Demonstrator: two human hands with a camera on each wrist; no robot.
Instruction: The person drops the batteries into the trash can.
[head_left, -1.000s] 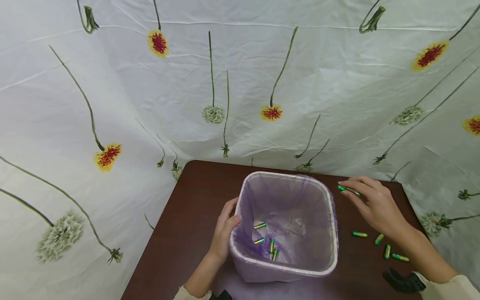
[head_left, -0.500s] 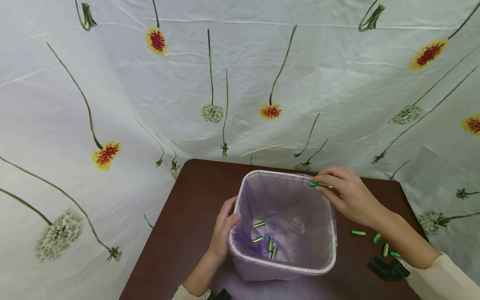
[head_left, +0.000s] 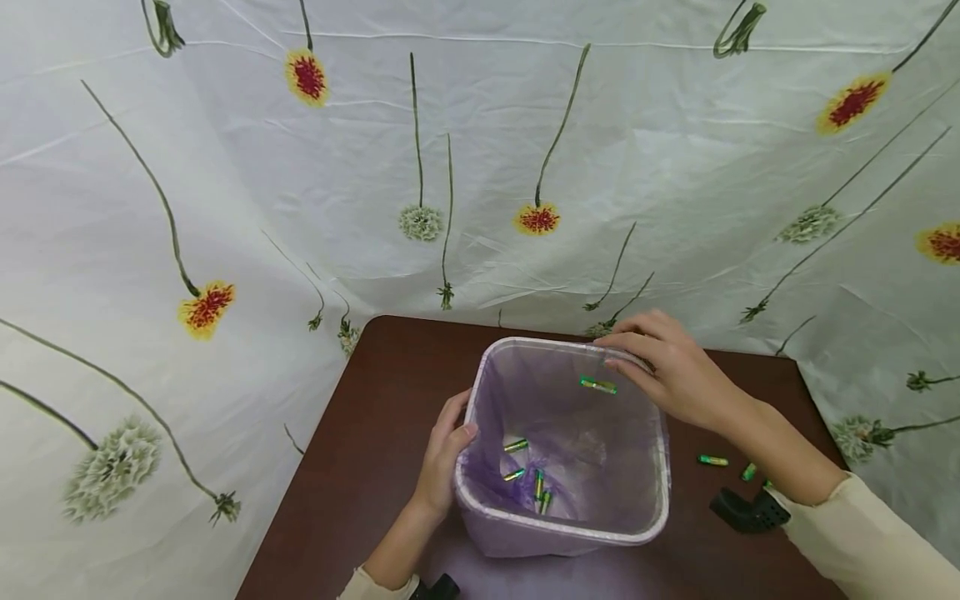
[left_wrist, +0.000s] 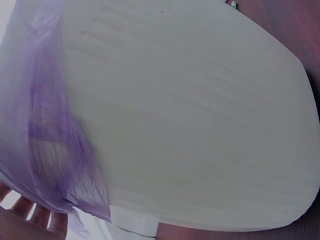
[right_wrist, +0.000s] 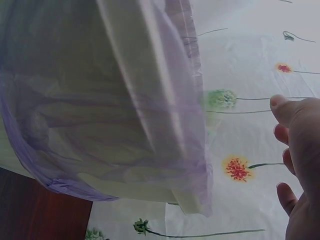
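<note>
A white bin (head_left: 558, 533) with a purple liner bag stands in the middle of the table. My left hand (head_left: 442, 467) grips its left side, thumb at the rim; in the left wrist view the fingers of my left hand (left_wrist: 32, 220) show beside the purple liner bag (left_wrist: 47, 125). Over the bin's far right corner, my right hand (head_left: 667, 362) has thumb and fingers parted, holding nothing. A green and gold battery (head_left: 598, 385) is in mid-air inside the bin, just left of the fingertips. Several batteries (head_left: 538, 485) lie on the bin's bottom.
To the right of the bin, loose batteries (head_left: 712, 460) lie on the dark brown table (head_left: 390, 375), some partly hidden by the right forearm. A white cloth (head_left: 337, 167) printed with flowers hangs behind and along the sides.
My right hand has moved left from above the table to over the bin and let go of the battery, which is now falling inside. The left hand has kept its grip on the bin.
</note>
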